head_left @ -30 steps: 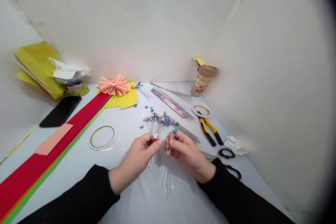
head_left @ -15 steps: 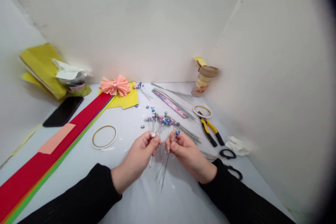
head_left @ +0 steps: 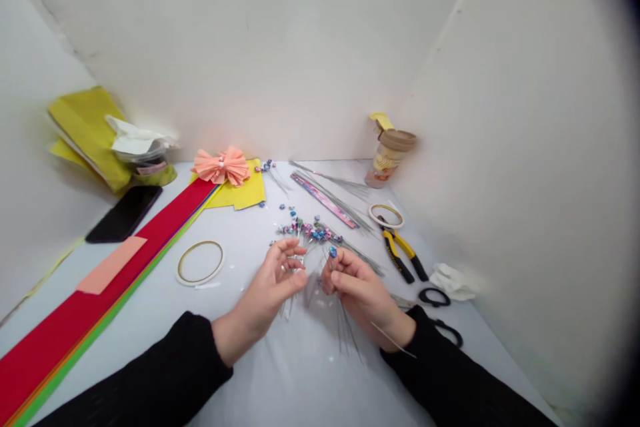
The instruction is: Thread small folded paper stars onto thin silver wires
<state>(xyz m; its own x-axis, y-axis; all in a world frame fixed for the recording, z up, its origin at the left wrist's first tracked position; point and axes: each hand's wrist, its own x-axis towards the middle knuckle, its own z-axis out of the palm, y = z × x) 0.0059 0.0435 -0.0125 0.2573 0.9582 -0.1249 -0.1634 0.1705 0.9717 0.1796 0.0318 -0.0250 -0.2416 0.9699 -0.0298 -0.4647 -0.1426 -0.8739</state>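
A blue bead on thin wire stems, pinched just below the bead between thumb and fingertips of the right hand, the stems trailing toward the lower middle of the frame. The left hand just beside it, half open with loosely curled fingers; any hold there impossible to tell. A pinch close to the bead probably steadiest on wire this thin. Above both hands, a cluster of bead-tipped wires; at right, yellow-handled pliers and black-handled scissors; at left, a tape ring.
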